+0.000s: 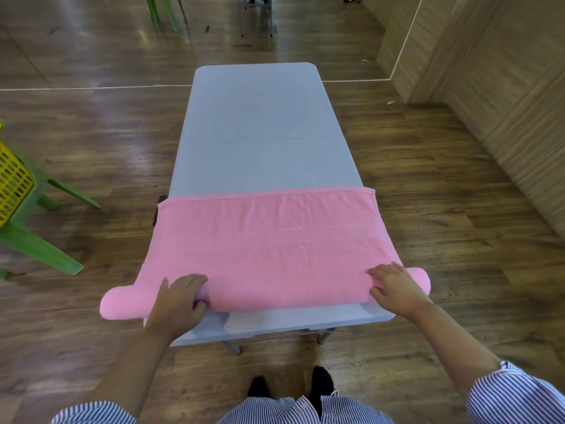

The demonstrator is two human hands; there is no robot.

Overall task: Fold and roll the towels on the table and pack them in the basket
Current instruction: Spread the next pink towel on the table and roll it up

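A pink towel lies folded across the near end of the white folding table, its sides hanging past both table edges. Its near edge is rolled into a thick tube that sticks out beyond the table on the left and right. My left hand grips the roll near its left end, fingers curled over the top and thumb below. My right hand rests on the roll near its right end with fingers curled over it. A yellow slotted basket shows at the far left edge, off the table.
The yellow basket sits on a green plastic chair to the left of the table. A wood-panel wall runs along the right. Wooden floor surrounds the table, and my feet stand at its near end.
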